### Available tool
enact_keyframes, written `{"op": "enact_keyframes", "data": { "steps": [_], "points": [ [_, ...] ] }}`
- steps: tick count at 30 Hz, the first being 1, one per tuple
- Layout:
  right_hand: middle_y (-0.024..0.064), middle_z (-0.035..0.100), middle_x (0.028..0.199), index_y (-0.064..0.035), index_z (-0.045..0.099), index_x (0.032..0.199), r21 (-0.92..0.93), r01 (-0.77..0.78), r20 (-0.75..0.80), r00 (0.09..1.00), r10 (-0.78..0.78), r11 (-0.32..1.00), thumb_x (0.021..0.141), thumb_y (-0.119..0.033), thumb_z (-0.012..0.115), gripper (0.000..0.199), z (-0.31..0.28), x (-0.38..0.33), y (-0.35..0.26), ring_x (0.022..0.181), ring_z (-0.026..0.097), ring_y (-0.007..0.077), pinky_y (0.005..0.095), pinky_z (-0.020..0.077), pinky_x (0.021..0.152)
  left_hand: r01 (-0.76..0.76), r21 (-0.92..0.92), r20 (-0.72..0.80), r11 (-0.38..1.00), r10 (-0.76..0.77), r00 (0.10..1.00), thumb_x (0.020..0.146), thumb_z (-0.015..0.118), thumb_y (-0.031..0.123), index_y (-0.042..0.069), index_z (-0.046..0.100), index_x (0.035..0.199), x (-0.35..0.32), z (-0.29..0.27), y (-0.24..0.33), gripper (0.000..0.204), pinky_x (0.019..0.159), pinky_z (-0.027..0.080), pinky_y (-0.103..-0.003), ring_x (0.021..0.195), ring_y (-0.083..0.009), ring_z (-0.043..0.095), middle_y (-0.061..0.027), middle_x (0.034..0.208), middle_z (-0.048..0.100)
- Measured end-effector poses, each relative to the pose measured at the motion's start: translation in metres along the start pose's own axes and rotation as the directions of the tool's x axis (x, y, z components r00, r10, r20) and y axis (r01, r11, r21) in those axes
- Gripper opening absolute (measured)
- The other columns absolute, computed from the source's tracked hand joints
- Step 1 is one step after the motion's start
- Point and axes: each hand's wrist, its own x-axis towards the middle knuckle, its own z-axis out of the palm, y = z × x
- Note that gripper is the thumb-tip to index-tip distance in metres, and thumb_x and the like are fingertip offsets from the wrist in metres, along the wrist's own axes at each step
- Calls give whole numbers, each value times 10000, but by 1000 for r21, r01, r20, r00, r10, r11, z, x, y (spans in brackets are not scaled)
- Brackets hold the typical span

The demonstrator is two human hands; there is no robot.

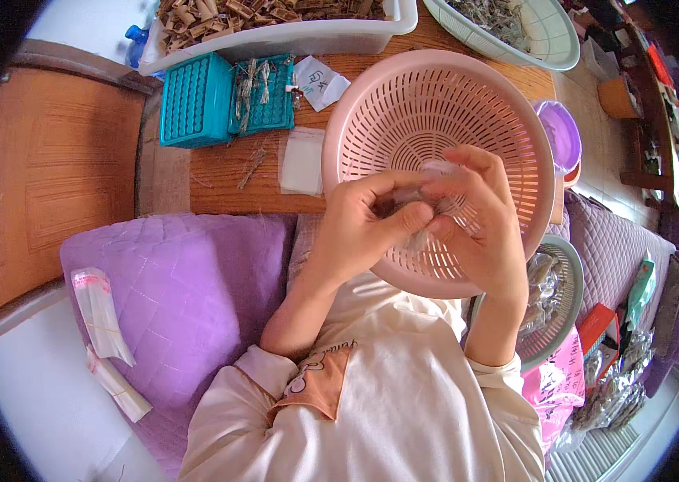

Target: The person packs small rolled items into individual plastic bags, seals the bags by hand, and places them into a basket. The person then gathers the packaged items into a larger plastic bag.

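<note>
Both hands meet above a pink slotted plastic basket (355, 104). Between them is a small clear plastic bag (413, 239), partly hidden by my fingers; its contents cannot be made out. My left hand (367, 217) pinches the bag with the thumb pressed against the curled fingers. From the other side, my right hand (480, 213) closes its bent fingers and thumb on the bag's upper part, slightly smeared by motion. The basket's slotted floor shows around the hands.
A teal tray box (196, 100) with dried sprigs beside it, a stack of clear bags (301, 161) and a white tub (291, 34) of brown pieces lie on the table. A green basket (560, 40) stands far right; a grey-green basket (570, 321) of filled bags sits by my right arm.
</note>
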Motion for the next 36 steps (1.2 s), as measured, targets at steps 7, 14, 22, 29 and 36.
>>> {"op": "enact_keyframes", "data": {
  "steps": [7, 14, 22, 29, 36],
  "points": [
    [101, 535, 1037, 42, 542, 1040, 674, -191, -51, 952, 302, 714, 817, -101, 557, 266, 18, -7, 1, 859, 521, 107, 210, 418, 754, -117, -79, 6, 990, 117, 993, 747, 665, 152, -32, 524, 1044, 2, 4, -3, 376, 648, 425, -175, 745, -48, 513, -25, 838, 567],
    [17, 599, 803, 8, 585, 1007, 328, -232, -186, 934, 304, 916, 865, -86, 473, 204, 10, -10, 3, 695, 489, 56, 169, 401, 624, -419, 103, -218, 902, 432, 875, 718, 690, 166, -23, 534, 1014, 4, 10, -4, 384, 714, 457, -244, 814, -134, 562, -77, 889, 584],
    [108, 613, 724, 8, 591, 980, 223, -85, -226, 965, 136, 971, 753, 5, 549, 230, 12, -14, -9, 626, 574, 128, 245, 444, 567, -594, 800, 269, 87, 832, 485, 657, 663, 65, 44, 648, 819, -2, 18, 26, 164, 672, 507, -303, 813, -244, 576, -106, 961, 577],
    [103, 551, 641, -9, 587, 910, -221, -34, -162, 987, -3, 975, 689, -5, 591, 222, 8, -17, -19, 559, 538, 245, 325, 433, 515, -655, 727, 357, 208, 700, 618, 593, 640, -8, 20, 635, 815, 8, 10, 24, 224, 666, 498, -312, 761, -235, 590, -81, 882, 611],
    [78, 563, 632, -18, 614, 850, -215, -39, -176, 984, 0, 976, 666, 10, 597, 187, 4, -16, -29, 546, 519, 202, 289, 426, 515, -474, 698, -61, 537, 704, 708, 693, 575, -28, 31, 570, 778, 31, -16, 13, 103, 694, 464, -281, 778, -161, 574, -91, 910, 591]
  ]
}}
